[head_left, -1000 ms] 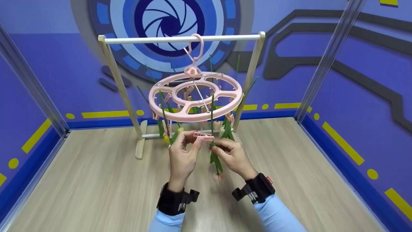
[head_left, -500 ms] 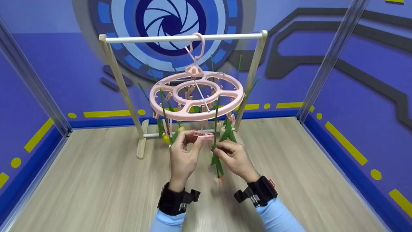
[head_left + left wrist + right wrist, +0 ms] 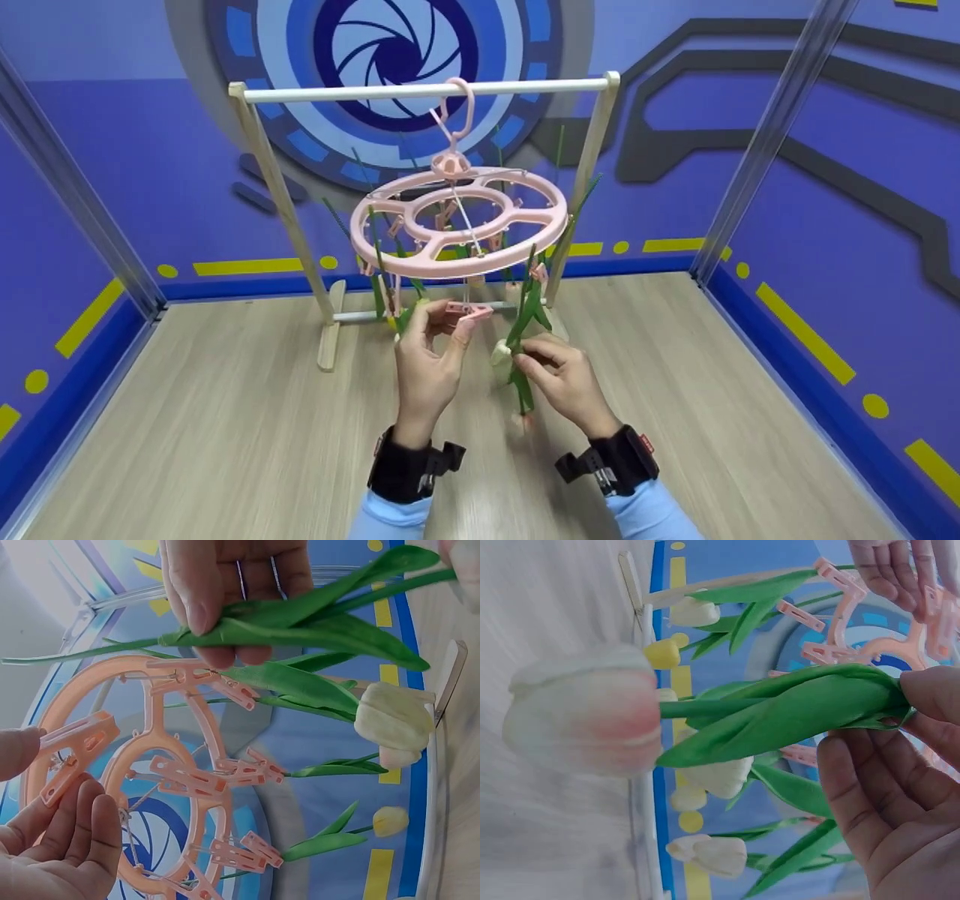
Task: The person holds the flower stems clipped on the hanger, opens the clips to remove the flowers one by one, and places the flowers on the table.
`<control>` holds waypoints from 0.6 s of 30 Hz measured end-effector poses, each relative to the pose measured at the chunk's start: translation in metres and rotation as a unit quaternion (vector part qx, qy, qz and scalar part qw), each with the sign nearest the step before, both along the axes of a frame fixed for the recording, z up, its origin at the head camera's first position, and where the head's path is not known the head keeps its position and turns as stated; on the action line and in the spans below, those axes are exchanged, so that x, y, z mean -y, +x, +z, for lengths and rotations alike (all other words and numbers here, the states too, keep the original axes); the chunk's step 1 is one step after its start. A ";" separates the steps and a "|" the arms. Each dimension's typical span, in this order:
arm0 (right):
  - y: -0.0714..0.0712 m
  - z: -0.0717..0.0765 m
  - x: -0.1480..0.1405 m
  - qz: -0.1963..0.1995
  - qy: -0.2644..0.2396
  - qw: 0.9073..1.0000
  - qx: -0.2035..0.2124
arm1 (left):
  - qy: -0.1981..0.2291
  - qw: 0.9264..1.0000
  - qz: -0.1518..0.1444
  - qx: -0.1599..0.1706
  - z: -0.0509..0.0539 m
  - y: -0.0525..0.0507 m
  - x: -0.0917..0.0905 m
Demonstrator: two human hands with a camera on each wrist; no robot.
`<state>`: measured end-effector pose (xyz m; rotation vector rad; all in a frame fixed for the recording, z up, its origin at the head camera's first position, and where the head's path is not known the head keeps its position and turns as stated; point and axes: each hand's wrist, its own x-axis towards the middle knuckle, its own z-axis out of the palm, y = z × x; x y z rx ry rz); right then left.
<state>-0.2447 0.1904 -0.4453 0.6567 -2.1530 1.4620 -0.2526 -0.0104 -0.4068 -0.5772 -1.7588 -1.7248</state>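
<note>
A round pink clip hanger (image 3: 420, 265) hangs by its hook from a rack. My left hand (image 3: 429, 367) pinches a pink clothespin (image 3: 75, 754) dangling at the hanger's near side, thumb on one arm and fingers on the other. To its right, my right hand (image 3: 566, 382) pinches an artificial tulip (image 3: 780, 709) by its stem and leaves between thumb and fingertips. The tulip's pink-white bloom (image 3: 585, 712) points down and its stem end points up. Stem and clothespin are apart. A white tulip (image 3: 394, 720) hangs behind, close to the right hand in the head view.
A wooden rack with a white bar (image 3: 337, 95) stands on the wood-grain table (image 3: 247, 435). More tulips hang bloom-down from the hanger, among them a yellow one (image 3: 662, 654). Several other clothespins (image 3: 187, 776) hang near them. Patterned blue walls (image 3: 97, 150) enclose the table.
My right hand has moved right and slightly down with the tulip, so its stem stands farther from the clothespin. My left hand stays nearly in place on the clothespin, and the hanger has turned slightly.
</note>
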 end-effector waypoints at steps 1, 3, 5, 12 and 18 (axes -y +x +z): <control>0.001 0.000 -0.002 -0.001 -0.002 1.000 0.004 | -0.002 1.000 0.002 0.003 0.000 0.000 0.000; 0.003 -0.001 -0.006 -0.003 -0.003 1.000 0.009 | -0.007 1.000 0.009 0.008 -0.001 0.000 0.000; 0.004 -0.002 -0.009 -0.007 -0.004 1.000 0.010 | -0.011 1.000 0.016 0.013 -0.002 0.000 0.001; 0.009 -0.006 -0.018 -0.028 0.008 1.000 -0.002 | -0.015 0.999 0.028 0.032 -0.001 -0.001 0.003; 0.010 -0.009 -0.027 -0.035 0.036 0.998 -0.036 | -0.015 0.998 0.035 0.039 -0.003 -0.001 0.001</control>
